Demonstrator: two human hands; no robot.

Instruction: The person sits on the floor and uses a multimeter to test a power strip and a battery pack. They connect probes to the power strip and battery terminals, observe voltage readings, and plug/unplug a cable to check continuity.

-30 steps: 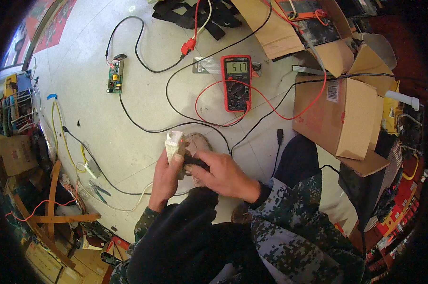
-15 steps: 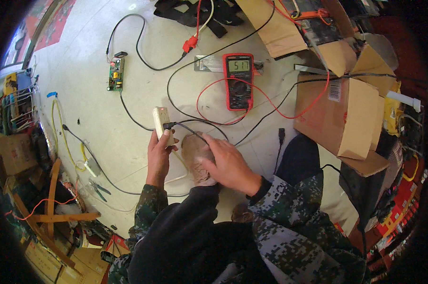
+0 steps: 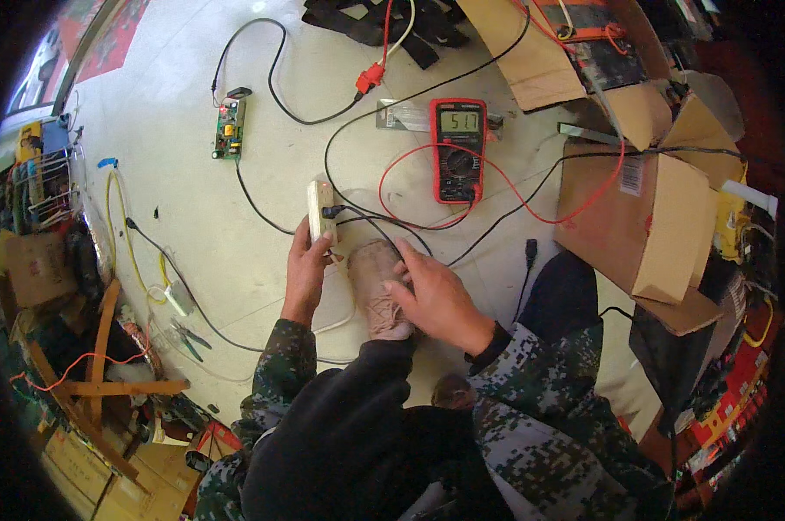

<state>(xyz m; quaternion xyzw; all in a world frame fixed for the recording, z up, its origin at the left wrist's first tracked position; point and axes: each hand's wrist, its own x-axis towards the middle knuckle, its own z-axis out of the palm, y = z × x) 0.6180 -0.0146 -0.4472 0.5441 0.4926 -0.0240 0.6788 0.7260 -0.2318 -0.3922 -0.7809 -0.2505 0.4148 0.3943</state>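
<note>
My left hand is closed around the lower end of a white power strip, thumb on its front. A black plug sits at the strip's face, and its cable runs toward my right hand. That hand's fingers are curled at the black cable, above a tan shoe. Ahead on the floor lies a red and black multimeter with a lit display. A green circuit board lies farther left, with black cords at both ends.
A red clip connector joins wires near black straps. An open cardboard box stands on the right. Pliers and a white adapter lie at left, near a wooden frame. Loose cords cross the floor.
The view has shifted, moving the scene slightly right in the picture. My left thumb has moved down from beside the plug, which now shows more fully. My right hand stays at the cable.
</note>
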